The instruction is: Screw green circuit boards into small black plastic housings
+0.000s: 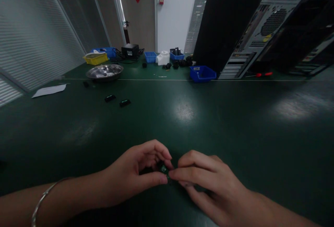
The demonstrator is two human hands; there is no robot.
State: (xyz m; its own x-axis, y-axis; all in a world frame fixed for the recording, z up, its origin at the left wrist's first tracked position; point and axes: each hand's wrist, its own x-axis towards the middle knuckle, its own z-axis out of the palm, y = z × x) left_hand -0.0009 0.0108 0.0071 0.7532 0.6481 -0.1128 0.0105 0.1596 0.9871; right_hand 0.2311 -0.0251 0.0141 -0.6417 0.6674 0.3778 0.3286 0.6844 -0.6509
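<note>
My left hand (151, 167) has its thumb and curled fingers around a small green circuit board (164, 169), seemingly in a dark housing. From the other side, my right hand (206, 178) pinches at the board's near right end, its fingertips meeting those of the left. Much of the piece is covered by fingers, so its full shape is hidden. Both hands are low over the dark green table (221, 126). Farther off on the left lie two small black modules, one (110, 98) beside the other (125, 102).
At the back left stand a metal bowl (104, 72) and a yellow bin (95, 59). A blue bin (203, 73) sits beside a large black computer case (229, 21). White paper (49, 90) lies at the left edge. A red-handled tool (263, 74) is at the back right.
</note>
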